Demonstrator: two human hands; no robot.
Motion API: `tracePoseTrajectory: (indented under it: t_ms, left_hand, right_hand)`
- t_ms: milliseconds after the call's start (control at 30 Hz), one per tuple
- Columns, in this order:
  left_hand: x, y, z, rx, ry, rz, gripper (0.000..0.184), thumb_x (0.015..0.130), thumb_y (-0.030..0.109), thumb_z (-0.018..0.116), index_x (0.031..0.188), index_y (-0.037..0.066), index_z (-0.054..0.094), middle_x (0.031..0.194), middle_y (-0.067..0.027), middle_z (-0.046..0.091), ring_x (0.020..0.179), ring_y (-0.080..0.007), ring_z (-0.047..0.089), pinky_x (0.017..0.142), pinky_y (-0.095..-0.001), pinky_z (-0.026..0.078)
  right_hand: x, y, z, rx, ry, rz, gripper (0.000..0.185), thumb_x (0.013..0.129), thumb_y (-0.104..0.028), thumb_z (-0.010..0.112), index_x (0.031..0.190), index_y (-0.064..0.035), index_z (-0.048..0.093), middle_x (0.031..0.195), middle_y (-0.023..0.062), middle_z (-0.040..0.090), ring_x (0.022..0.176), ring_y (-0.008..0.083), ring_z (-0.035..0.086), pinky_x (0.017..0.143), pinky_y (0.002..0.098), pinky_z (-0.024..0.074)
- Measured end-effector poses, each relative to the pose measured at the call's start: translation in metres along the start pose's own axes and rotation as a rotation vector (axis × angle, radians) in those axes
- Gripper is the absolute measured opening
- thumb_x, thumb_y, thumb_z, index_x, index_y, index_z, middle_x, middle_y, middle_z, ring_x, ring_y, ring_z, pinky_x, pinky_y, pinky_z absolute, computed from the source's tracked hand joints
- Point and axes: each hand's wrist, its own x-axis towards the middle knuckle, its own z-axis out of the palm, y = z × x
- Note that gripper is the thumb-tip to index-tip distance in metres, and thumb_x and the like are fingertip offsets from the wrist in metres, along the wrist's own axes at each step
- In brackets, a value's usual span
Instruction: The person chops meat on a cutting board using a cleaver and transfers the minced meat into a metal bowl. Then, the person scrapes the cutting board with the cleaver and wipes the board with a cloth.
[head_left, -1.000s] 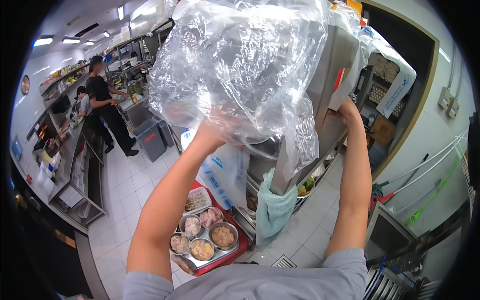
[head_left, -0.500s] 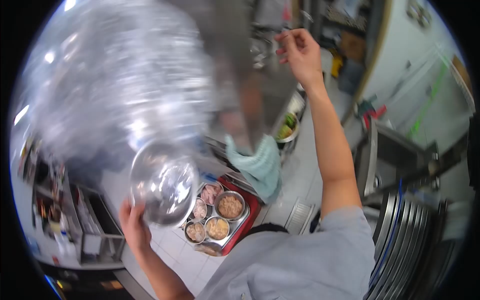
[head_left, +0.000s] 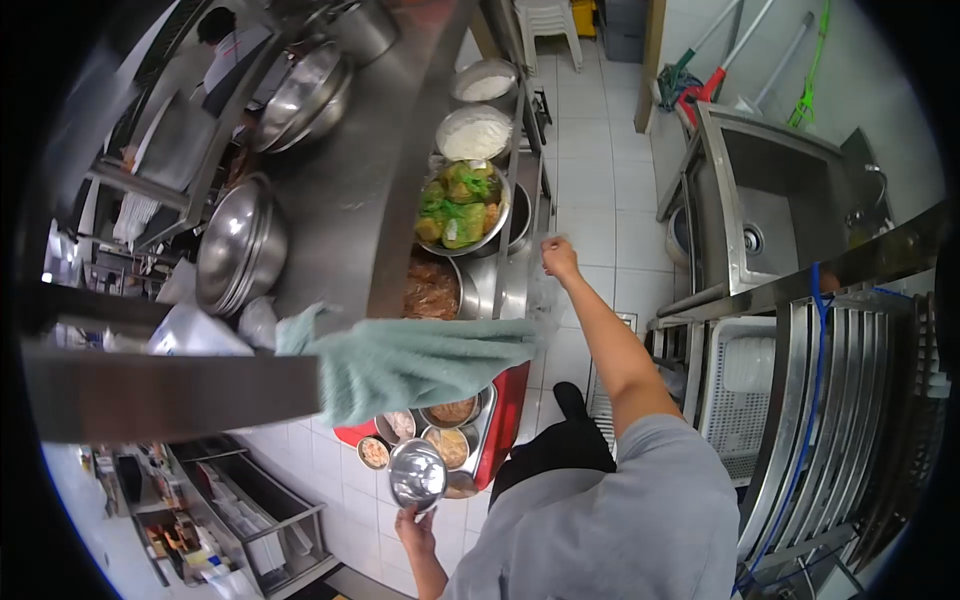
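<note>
My left hand is closed on the rim of a shiny metal bowl, tilted so that its bare inside shows. The bowl is over a red tray with several small metal bowls of pale, chopped food, such as the bowl of yellowish pieces. My right hand is stretched forward beside the steel shelving, its fingers pinched together. From it hangs what looks like thin clear plastic, hard to make out against the floor. A green cloth drapes over the steel bar between my arms.
Bowls of white powder and green-bagged food stand on the lower shelf. Stacked metal bowls sit on the steel counter. At right are a sink and a white crate. A person is at the far left.
The blurred clear plastic that filled the upper left has left that area. My right hand has come lower and nearer. The metal bowl in my left hand has moved down, over the tray.
</note>
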Motion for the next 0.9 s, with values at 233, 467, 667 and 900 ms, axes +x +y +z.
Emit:
tracePoseTrajectory:
  t_ms: [233, 467, 667, 900]
  left_hand:
    - [-0.050, 0.000, 0.032, 0.129, -0.034, -0.113, 0.014, 0.087, 0.001, 0.063, 0.100, 0.002, 0.061, 0.096, -0.0105, 0.067, 0.083, -0.0280, 0.070, 0.072, -0.0420, 0.064]
    - [-0.071, 0.007, 0.053, 0.115, 0.028, -0.142, 0.004, 0.087, -0.001, 0.062, 0.090, 0.002, 0.060, 0.093, -0.0124, 0.069, 0.080, -0.0284, 0.071, 0.072, -0.0430, 0.065]
    - [-0.061, -0.003, 0.027, 0.194, 0.048, -0.066, 0.006, 0.087, 0.000, 0.065, 0.087, 0.003, 0.059, 0.087, -0.0129, 0.070, 0.069, -0.0272, 0.073, 0.063, -0.0385, 0.066]
    - [-0.030, -0.021, -0.002, 0.091, 0.024, -0.094, 0.003, 0.089, 0.000, 0.060, 0.091, -0.002, 0.059, 0.094, -0.0163, 0.068, 0.084, -0.0286, 0.071, 0.071, -0.0388, 0.065]
  right_hand:
    - [0.065, 0.037, 0.062, 0.158, -0.054, 0.272, 0.059, 0.096, -0.042, 0.061, 0.141, -0.0110, 0.042, 0.132, 0.0127, 0.054, 0.100, 0.0298, 0.060, 0.075, 0.0440, 0.0546]
    - [0.126, 0.049, 0.110, -0.251, 0.220, 0.013, 0.040, 0.091, -0.039, 0.069, 0.107, -0.0024, 0.068, 0.098, 0.0193, 0.073, 0.089, 0.0382, 0.071, 0.073, 0.0459, 0.0557]
    - [0.121, 0.044, 0.124, 0.046, 0.498, -0.049, 0.029, 0.080, -0.028, 0.075, 0.095, -0.0036, 0.073, 0.097, 0.0217, 0.073, 0.088, 0.0379, 0.072, 0.077, 0.0463, 0.0546]
    - [0.009, 0.079, 0.020, 0.657, 0.277, -0.074, 0.032, 0.092, -0.015, 0.064, 0.118, 0.0030, 0.062, 0.107, 0.0156, 0.066, 0.088, 0.0269, 0.070, 0.063, 0.0403, 0.0659]
